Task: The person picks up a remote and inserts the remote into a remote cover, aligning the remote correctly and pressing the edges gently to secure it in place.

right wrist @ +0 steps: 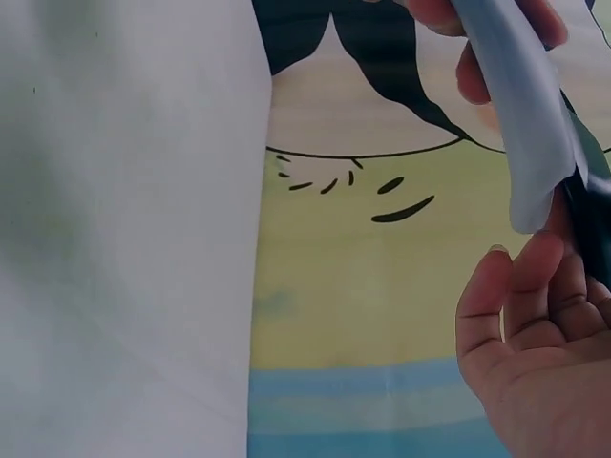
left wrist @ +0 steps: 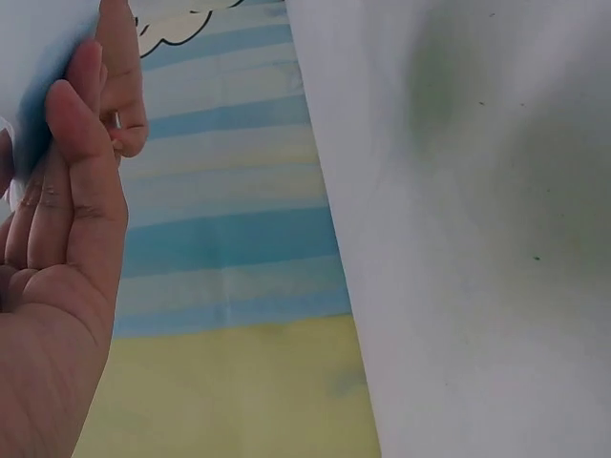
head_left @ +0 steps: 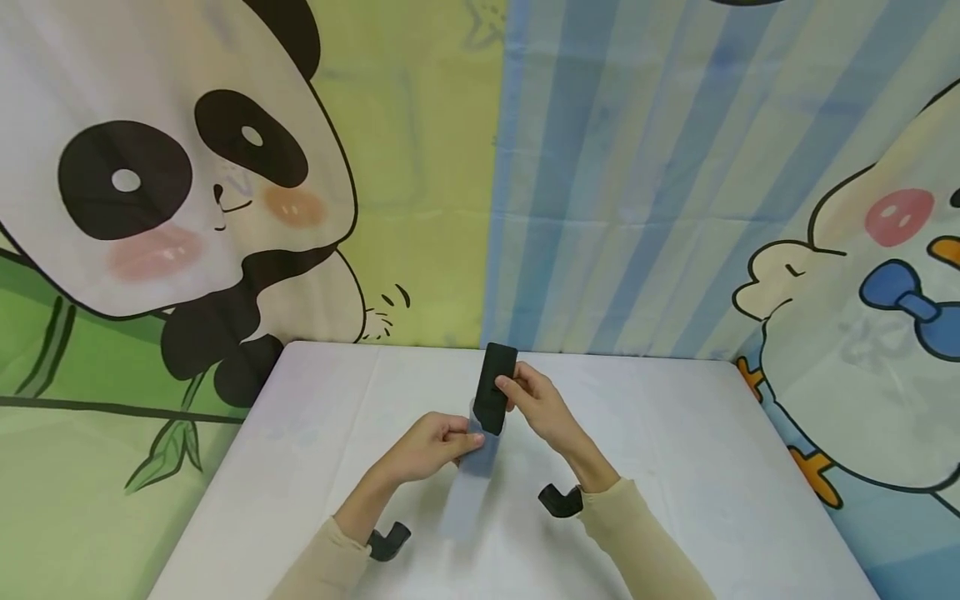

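My right hand pinches a flat black bar-shaped object between thumb and fingers; its exact kind cannot be told. The bar's lower end is at the mouth of a long translucent plastic sleeve, seemingly just inside it. Below that mouth, my left hand pinches the sleeve at its edge, thumb on the near face. In the right wrist view, the whitish sleeve hangs between both hands, with the dark bar at its end. The left wrist view shows the left hand's fingers against the sleeve's bluish surface.
Both hands are above a white-covered table. Black curved pieces sit at both wrists. Behind the table hangs a printed cloth with a panda, stripes and a white bird. The table's far edge lies just beyond the hands.
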Demonstrator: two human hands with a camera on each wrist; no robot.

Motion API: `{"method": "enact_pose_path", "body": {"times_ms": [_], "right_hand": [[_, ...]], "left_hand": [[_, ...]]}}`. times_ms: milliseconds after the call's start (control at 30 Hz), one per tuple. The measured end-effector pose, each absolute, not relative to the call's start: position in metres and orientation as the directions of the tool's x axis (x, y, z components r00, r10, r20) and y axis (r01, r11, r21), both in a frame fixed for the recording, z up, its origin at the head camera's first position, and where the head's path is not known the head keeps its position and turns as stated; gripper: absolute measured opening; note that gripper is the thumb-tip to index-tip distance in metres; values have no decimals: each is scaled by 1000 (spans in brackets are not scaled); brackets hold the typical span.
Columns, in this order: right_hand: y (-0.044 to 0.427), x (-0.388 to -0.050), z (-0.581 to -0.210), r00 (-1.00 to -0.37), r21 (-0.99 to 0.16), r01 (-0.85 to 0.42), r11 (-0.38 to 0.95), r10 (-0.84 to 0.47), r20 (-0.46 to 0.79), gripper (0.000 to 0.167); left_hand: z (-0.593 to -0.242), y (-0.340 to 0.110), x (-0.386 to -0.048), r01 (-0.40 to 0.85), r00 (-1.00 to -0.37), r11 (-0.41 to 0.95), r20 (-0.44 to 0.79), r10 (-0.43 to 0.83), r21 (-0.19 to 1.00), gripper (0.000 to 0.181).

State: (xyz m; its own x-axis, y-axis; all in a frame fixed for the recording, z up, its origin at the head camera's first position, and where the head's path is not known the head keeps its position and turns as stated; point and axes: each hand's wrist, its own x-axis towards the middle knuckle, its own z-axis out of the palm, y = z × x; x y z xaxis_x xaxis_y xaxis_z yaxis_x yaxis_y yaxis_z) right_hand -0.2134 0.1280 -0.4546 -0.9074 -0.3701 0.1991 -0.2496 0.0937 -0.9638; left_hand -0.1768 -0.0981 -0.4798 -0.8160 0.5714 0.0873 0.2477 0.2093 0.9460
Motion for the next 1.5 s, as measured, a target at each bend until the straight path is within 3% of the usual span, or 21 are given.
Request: {"method": "enact_pose_path", "body": {"times_ms": [333, 500, 667, 800, 933, 1067, 1167, 1400, 1500], "right_hand": [[121, -208, -459, -907, -962, -263, 68, -357, 222, 15], [124, -208, -462, -910, -960, -262, 93, -356, 214, 15], [133, -204, -468, -910, -968, -248, 41, -352, 218, 26], [136, -202, -478, -877, -985, -169, -47, -450, 172, 40], [137, -199, -486, -843, -989, -109, -96, -519, 144, 46], [136, -197, -491, -831, -988, -113, -102, -536, 150, 42], [135, -196, -492, -802, -987, -150, -63, -576, 158, 39], [136, -193, -492, -737, -979, -201, -31, -654, 172, 36], [134, -190, -493, -740, -983, -173, -63, -651, 172, 34]], "left_hand": [[-482, -97, -182, 275, -851, 169, 158, 501, 946, 37], [-485, -93, -179, 248, -869, 182, 135, 477, 951, 37], [-490, -91, -176, 220, -893, 123, 149, 425, 968, 27], [-493, -91, -176, 173, -891, 53, 133, 435, 983, 24], [-496, -91, -176, 126, -877, 51, 88, 473, 991, 31], [-489, -91, -177, 73, -883, 13, 59, 465, 997, 66], [-481, -93, -181, 66, -881, 10, 53, 470, 998, 82], [-468, -100, -188, 56, -836, 46, 22, 548, 997, 88], [-466, -101, -190, 36, -816, 58, -4, 578, 998, 88]]}}
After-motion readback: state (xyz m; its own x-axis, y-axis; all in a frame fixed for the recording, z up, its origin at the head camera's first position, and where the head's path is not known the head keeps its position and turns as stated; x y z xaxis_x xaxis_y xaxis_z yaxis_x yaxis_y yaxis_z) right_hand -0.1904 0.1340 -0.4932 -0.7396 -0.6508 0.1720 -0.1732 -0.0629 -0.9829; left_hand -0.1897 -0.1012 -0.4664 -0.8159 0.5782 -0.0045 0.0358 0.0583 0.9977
